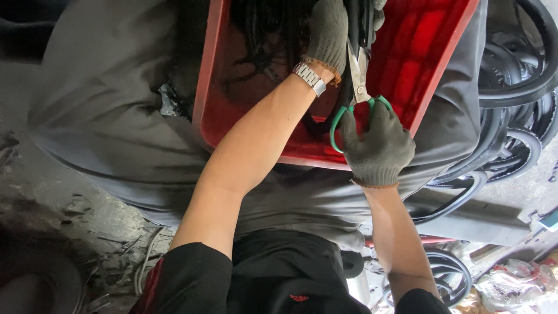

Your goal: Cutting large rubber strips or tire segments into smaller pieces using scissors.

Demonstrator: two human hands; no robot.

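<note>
At centre right of the frame, the gloved right hand point(378, 148) is clenched through the green handles of the scissors point(357, 87), blades pointing up the frame. At top centre, the gloved left hand point(328, 32) grasps what looks like a black rubber strip point(353, 23) over the red tray point(407, 64). Black rubber rings point(517, 87) lie at the right edge.

Daylight, soft and even, bright glare on the red tray point(427, 43), dim shadow at left edge and lower-left corner, mild wide-angle distortion at borders, slight blur throughout
</note>
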